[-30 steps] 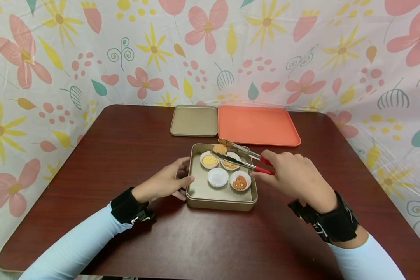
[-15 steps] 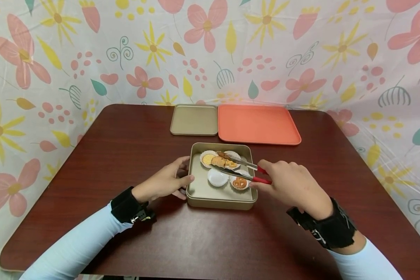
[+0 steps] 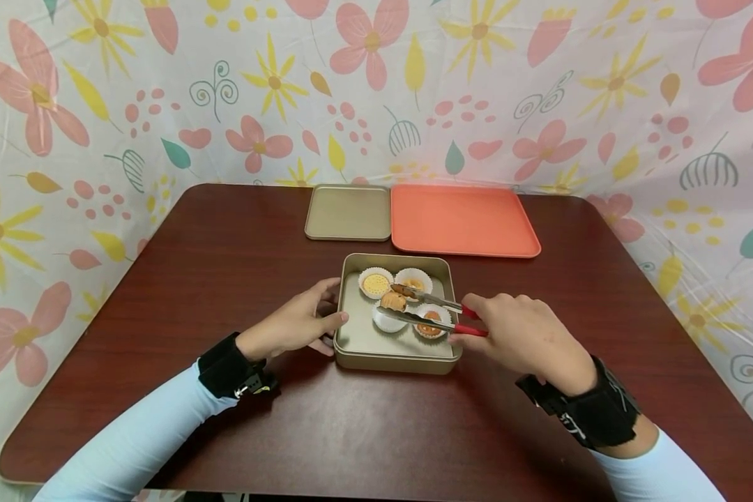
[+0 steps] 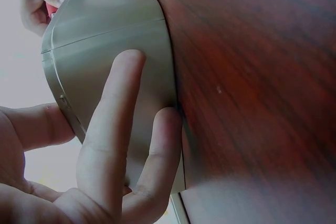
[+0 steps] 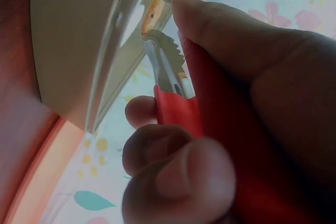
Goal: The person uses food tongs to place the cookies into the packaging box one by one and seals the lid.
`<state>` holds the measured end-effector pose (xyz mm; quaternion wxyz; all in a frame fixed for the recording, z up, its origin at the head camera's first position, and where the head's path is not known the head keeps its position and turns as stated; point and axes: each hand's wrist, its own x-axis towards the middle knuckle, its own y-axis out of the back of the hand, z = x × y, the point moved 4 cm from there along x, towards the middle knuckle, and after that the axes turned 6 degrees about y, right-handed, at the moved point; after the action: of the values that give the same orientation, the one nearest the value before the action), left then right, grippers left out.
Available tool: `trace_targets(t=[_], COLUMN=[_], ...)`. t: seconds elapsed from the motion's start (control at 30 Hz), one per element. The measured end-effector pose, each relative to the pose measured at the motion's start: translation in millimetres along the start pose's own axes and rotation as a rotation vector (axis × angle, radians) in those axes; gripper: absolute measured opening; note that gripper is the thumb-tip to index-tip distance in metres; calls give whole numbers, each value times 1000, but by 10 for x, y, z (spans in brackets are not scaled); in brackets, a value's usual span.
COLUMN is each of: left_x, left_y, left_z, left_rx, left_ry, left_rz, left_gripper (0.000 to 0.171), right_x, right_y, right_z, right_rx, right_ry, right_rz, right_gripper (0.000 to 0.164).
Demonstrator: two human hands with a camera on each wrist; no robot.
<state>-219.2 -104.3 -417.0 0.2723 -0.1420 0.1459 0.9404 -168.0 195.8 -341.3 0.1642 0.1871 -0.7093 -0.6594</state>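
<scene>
The tongs [image 3: 436,323] have just come back toward the person, so the cookie [image 3: 393,301] that was near the far wall of the tin [image 3: 389,362] is now over the far edge of the near-left paper cup [image 3: 388,321], which shows only white inside. That seems to line it up with this cup, though whether they touch I cannot tell. The right hand [image 3: 517,324] grips the red handles, with the cookie pinched between the tips; the left hand [image 3: 298,322] holds the tin's side, thumb at the rim and fingers against the outer wall. The cookie looks golden-brown and thick, and the right wrist view shows its paler edge between toothed metal tips. The pretzel [image 3: 429,330] sits in the cup just beside.
</scene>
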Motion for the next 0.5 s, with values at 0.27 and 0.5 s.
trace_targets(t=[0.27, 0.5], left_x=[12, 20], left_y=[2, -1], left_z=[10, -8], left_rx=[4, 5], left_ry=[-5, 5], left_rz=[5, 6], left_gripper=[74, 75], right_x=[22, 43], right_y=[-47, -87], right_z=[-21, -35], right_rx=[-8, -18], right_ry=[20, 22], right_rz=[-16, -28], right_gripper=[44, 47])
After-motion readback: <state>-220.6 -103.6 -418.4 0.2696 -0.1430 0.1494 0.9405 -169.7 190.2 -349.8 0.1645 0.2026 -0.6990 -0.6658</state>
